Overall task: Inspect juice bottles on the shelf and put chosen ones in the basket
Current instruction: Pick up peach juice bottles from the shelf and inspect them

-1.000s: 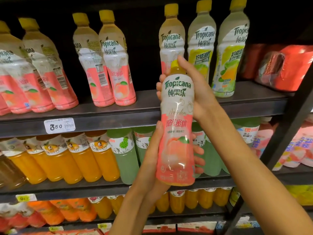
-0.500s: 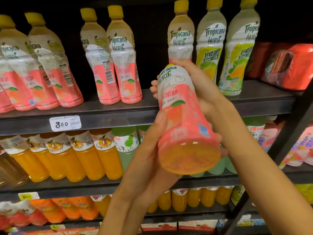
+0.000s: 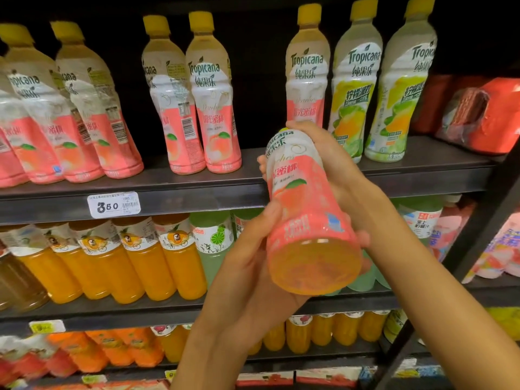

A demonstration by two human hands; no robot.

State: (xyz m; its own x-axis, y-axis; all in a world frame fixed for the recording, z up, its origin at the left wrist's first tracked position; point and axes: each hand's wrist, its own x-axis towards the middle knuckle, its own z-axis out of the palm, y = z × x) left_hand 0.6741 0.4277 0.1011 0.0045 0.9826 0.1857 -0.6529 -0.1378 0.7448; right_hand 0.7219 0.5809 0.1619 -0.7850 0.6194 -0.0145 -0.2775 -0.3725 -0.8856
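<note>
I hold a pink peach Tropicana bottle (image 3: 306,209) in front of the shelves, tilted so its orange base faces me and its yellow cap points away. My left hand (image 3: 253,266) grips the lower part from the left, thumb along the label. My right hand (image 3: 334,164) wraps the neck and upper part from behind. More peach bottles (image 3: 213,108) stand on the top shelf (image 3: 180,198), with green-yellow Tropicana bottles (image 3: 351,99) to their right. No basket is in view.
A price tag reading 3.50 (image 3: 114,205) sits on the top shelf edge. Orange juice bottles (image 3: 140,260) and green lime bottles (image 3: 213,243) fill the middle shelf. Red packs (image 3: 484,114) lie at the top right. A dark upright post (image 3: 478,249) runs down the right.
The bottle went from upright with its front label facing me to tipped back, base toward me. Both hands stayed on it.
</note>
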